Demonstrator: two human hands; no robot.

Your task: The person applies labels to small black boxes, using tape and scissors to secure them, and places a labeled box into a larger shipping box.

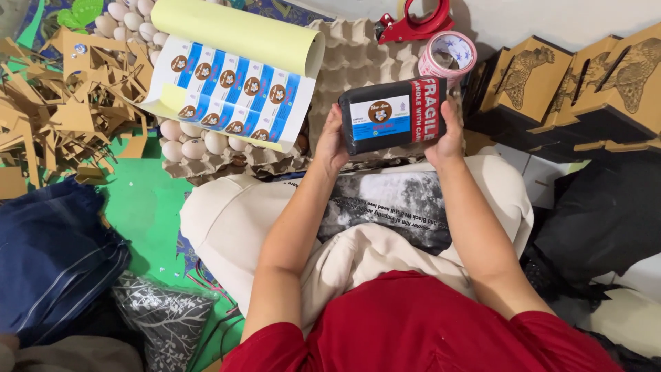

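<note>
The black wrapped parcel (392, 115) sat upper centre of the frame, gripped at its ends by the left hand (331, 143) and right hand (449, 134), label side up, seemingly for checking, above the lap.

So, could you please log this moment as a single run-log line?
left hand: grips left end of black wrapped parcel | right hand: grips its right end | parcel: lifted over lap | behind: egg trays, sticker sheet, tape roll
</note>
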